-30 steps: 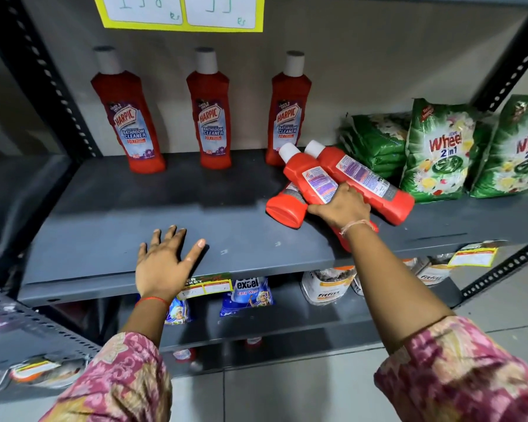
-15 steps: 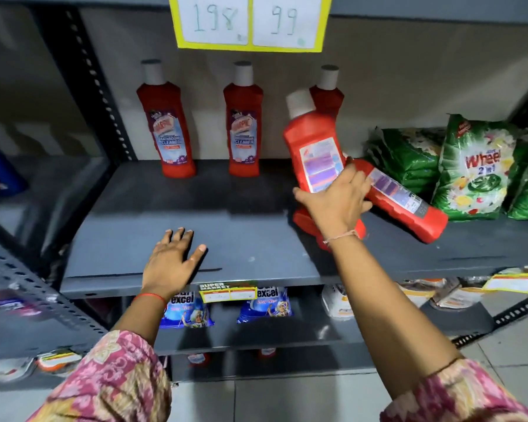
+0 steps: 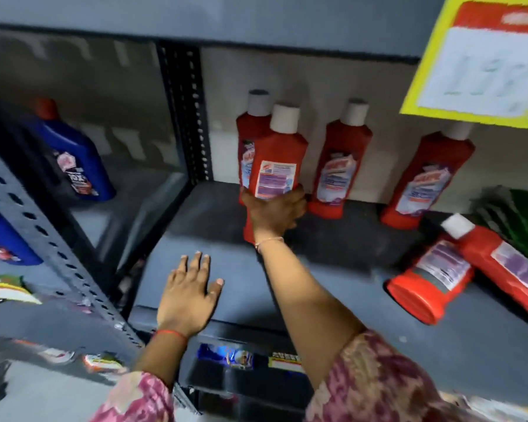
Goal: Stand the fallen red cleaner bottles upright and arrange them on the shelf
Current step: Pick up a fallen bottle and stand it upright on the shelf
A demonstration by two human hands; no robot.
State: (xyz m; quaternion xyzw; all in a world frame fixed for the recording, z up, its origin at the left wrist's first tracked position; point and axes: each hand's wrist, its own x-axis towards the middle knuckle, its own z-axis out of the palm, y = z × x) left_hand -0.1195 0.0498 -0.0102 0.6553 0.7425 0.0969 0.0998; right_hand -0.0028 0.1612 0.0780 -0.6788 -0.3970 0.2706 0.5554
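Note:
My right hand grips a red cleaner bottle with a white cap. It is upright, back label facing me, just in front of the leftmost standing bottle. Two more red bottles stand along the back wall, one in the middle and one to the right. Two fallen red bottles lie at the right, one with its base toward me, the other beside it. My left hand rests flat and open on the grey shelf near its front edge.
A perforated grey upright bounds the shelf on the left. Blue bottles stand in the neighbouring bay. Green detergent packs sit at the far right. A yellow price sign hangs top right. A lower shelf holds packets.
My right hand has carried the lifted red bottle leftward across the shelf to the spot in front of the leftmost standing bottle. The camera swung left. My left hand stays flat on the shelf.

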